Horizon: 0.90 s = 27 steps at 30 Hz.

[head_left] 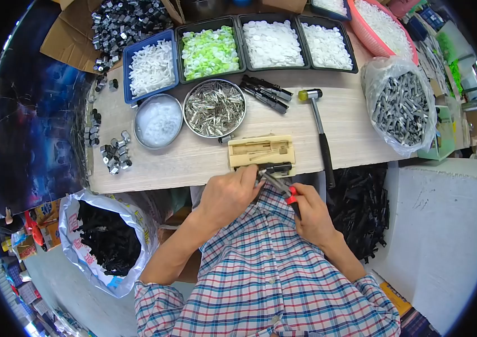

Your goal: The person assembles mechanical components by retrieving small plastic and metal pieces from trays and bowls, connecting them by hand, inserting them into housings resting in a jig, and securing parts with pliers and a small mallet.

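My right hand (312, 216) is closed around red-handled pliers (276, 183), whose metal jaws point up and left towards my other hand. With bent fingers, my left hand (230, 195) grips the left end of a long black part (276, 167) at the table's front edge. The fingertips hide that end, and the plier jaws are close beside them; whether they touch the part I cannot tell. Directly behind the part lies a cream-coloured fixture block (261, 147) with shaped recesses.
Behind stand a bowl of metal pins (215, 108), a bowl of whitish material (158, 121) and trays of small plastic parts (274, 45). A hammer (321, 129) lies right, near a bag of metal pieces (401, 106). Black parts fill a sack (109, 241) below left.
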Tool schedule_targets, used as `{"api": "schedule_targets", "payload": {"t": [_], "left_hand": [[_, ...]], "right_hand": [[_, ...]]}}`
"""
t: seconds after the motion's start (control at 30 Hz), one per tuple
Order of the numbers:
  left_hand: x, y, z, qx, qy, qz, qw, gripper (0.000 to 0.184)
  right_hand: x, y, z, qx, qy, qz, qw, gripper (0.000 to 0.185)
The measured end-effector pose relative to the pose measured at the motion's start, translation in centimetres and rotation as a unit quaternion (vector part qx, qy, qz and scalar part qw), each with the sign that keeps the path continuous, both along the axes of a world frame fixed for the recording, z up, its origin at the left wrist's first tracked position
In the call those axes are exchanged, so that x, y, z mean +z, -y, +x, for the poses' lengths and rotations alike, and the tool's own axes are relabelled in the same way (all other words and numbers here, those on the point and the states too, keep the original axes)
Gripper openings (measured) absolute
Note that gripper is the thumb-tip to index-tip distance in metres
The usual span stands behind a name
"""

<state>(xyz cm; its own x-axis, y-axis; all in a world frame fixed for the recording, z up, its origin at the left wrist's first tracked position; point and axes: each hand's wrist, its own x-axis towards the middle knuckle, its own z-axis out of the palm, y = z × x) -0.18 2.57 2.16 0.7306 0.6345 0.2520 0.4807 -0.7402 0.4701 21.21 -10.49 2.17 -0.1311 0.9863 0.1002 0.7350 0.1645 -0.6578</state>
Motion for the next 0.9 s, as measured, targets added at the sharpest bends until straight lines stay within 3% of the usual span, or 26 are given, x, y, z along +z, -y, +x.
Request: {"api": "schedule_targets", "payload": {"t": [0.27,0.37,0.4,0.43,0.47,0.57,0.67,0.77,0.9], "left_hand": [[-0.8,2.6,-2.3,-0.013,-0.086,-0.022,0.996,0.024],[-2.0,2.1,-3.3,-0.066,-0.017,-0.186,0.980,0.021],[-1.7,1.7,-3.4,-0.064,0.015,-0.373,0.926,0.021],[-1.1,1.2,-3.4,-0.060,0.047,-0.545,0.835,0.020],[-0.6,1.0,-3.4,-0.054,0.076,-0.696,0.712,0.020],[0.0,1.5,-1.9,-0.035,0.115,-0.642,0.757,0.022],[0.2,1.7,-0.2,-0.017,0.156,-0.440,0.884,0.020],[-0.6,1.4,0.7,-0.002,0.191,-0.307,0.932,0.019],[0.4,-0.6,2.9,0.007,0.117,-0.093,0.989,0.028]], "right_hand": [[-0.7,0.8,0.6,0.111,-0.037,-0.117,0.986,0.043],[-0.8,0.8,1.2,0.138,-0.033,-0.162,0.977,0.044],[-1.1,0.9,1.5,0.147,-0.043,-0.156,0.976,0.044],[-1.5,1.2,1.7,0.155,-0.053,-0.150,0.975,0.044],[-1.8,1.4,1.8,0.162,-0.063,-0.145,0.974,0.045],[-1.5,1.9,1.5,0.096,-0.061,-0.099,0.989,0.046],[-3.2,3.3,1.4,-0.031,-0.096,-0.025,0.995,0.046],[-4.4,4.8,1.6,-0.182,-0.055,-0.034,0.981,0.043],[-4.8,5.1,1.4,-0.175,-0.050,-0.054,0.982,0.039]]}}
